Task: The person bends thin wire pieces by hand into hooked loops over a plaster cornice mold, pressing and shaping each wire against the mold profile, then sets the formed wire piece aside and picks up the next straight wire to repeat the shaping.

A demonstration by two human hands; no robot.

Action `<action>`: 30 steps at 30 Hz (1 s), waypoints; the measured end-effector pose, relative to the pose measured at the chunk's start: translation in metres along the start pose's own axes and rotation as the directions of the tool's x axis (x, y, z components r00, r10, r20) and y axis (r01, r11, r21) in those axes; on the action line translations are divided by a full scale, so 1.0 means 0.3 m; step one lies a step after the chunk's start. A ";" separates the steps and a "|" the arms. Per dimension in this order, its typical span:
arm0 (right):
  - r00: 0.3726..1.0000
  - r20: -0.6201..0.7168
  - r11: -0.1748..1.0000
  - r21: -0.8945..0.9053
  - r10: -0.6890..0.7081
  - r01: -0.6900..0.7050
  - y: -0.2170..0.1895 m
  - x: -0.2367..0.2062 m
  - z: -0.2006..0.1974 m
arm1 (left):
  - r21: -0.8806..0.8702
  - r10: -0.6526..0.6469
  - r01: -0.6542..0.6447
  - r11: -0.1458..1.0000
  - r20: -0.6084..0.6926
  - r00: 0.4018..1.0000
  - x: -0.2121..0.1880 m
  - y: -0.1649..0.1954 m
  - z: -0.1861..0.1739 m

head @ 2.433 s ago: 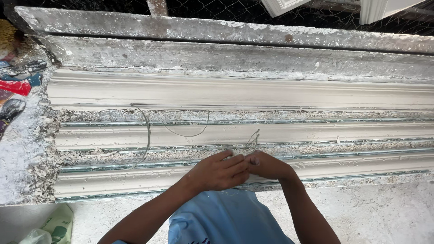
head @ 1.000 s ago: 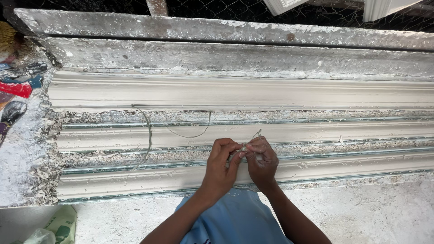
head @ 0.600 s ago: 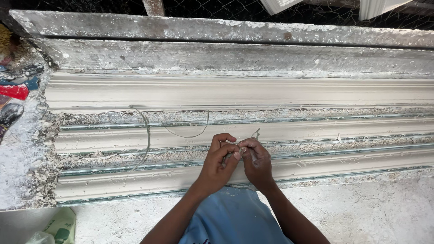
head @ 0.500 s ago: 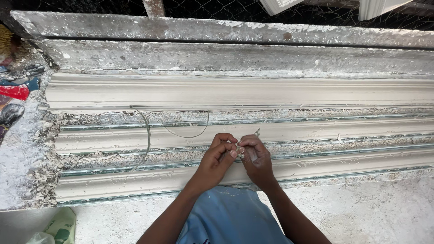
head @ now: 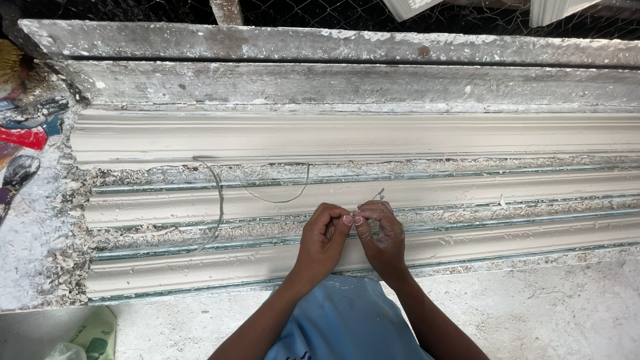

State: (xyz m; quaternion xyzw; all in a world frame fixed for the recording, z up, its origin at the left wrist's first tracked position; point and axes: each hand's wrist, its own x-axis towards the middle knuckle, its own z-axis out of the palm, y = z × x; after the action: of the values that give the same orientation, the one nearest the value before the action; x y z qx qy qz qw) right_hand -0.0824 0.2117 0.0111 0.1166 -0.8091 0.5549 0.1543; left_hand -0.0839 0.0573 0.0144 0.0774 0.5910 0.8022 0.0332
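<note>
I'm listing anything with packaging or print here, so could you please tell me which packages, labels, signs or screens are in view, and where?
Green and white soft packet: bottom left corner on the floor, crumpled, partly cut off by the frame.
No labels, signs or screens can be seen elsewhere.

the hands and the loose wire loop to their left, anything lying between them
In the head view, only bare plaster moulding with crumbly debris lies between the left hand and the wire loop.
</note>
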 end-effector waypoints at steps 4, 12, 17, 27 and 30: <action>0.993 -0.014 0.983 0.144 0.115 -0.112 0.002 -0.015 0.013 | 0.251 -0.030 0.040 0.967 -0.042 0.999 -0.012 0.028 0.016; 0.989 -0.012 0.969 0.199 0.150 -0.144 0.017 -0.035 0.021 | 0.277 -0.049 0.056 0.959 -0.034 0.998 0.004 0.018 -0.002; 0.975 -0.003 0.938 0.274 0.222 -0.212 0.020 -0.029 0.012 | 0.096 -0.089 0.085 0.992 0.039 0.995 -0.014 0.029 -0.002; 0.986 -0.045 0.972 0.185 0.159 -0.148 0.060 -0.033 -0.003 | 0.490 0.075 -0.053 0.870 -0.025 0.997 0.006 0.069 -0.009; 0.932 -0.122 0.852 0.459 0.340 -0.251 0.069 -0.006 -0.009 | 0.456 0.219 -0.213 0.864 0.040 0.975 0.015 0.053 -0.030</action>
State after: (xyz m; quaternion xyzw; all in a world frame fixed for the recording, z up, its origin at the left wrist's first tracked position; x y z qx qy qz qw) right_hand -0.0877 0.2216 -0.0065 -0.0342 -0.6528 0.7477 0.1167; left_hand -0.0893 0.0447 0.0273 0.1435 0.7509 0.6397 -0.0799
